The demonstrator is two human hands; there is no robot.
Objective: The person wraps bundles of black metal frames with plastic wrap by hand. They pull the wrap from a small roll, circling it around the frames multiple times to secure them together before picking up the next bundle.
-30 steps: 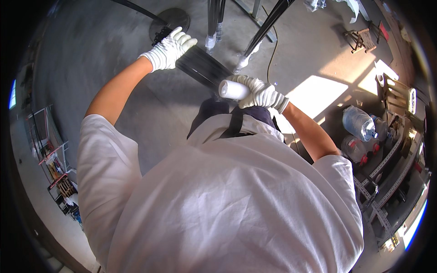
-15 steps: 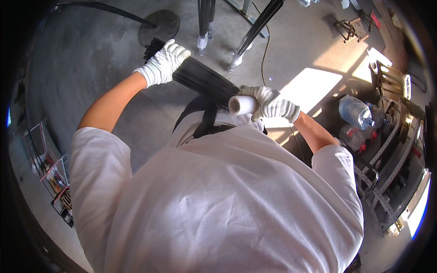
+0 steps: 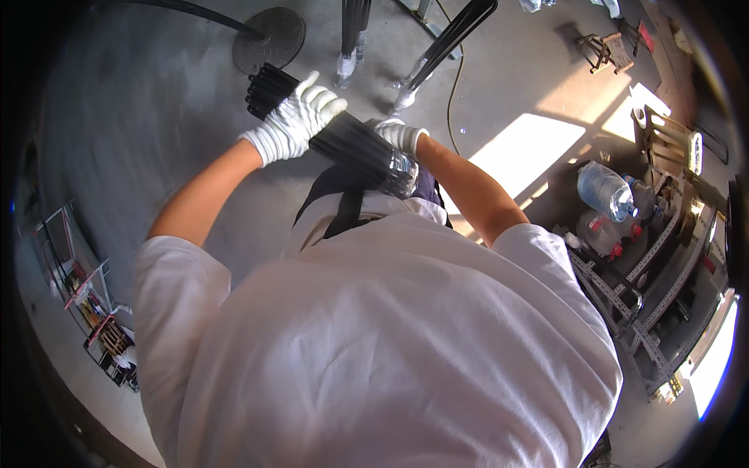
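Note:
A bundle of black tubes (image 3: 347, 148) lies slantwise in front of my body, its tube ends pointing to the upper left. My gloved left hand (image 3: 300, 121) is closed over the bundle near those ends. Shiny clear film (image 3: 401, 173) wraps the end nearer my body. At the bundle's far right side is my gloved right hand (image 3: 399, 136), its fingers curled down behind the tubes. What it holds is hidden there; the white film roll does not show.
Black tubes with wrapped ends (image 3: 406, 97) stand ahead, beside a round dark base (image 3: 269, 39). A cable (image 3: 452, 101) runs over the floor. To the right are large plastic bottles (image 3: 605, 191), a metal rack (image 3: 655, 312) and a folding stool (image 3: 605, 53).
My right hand has moved up and left to the bundle's far side, and the white roll it held has gone out of sight. My left hand has slid slightly right along the tubes.

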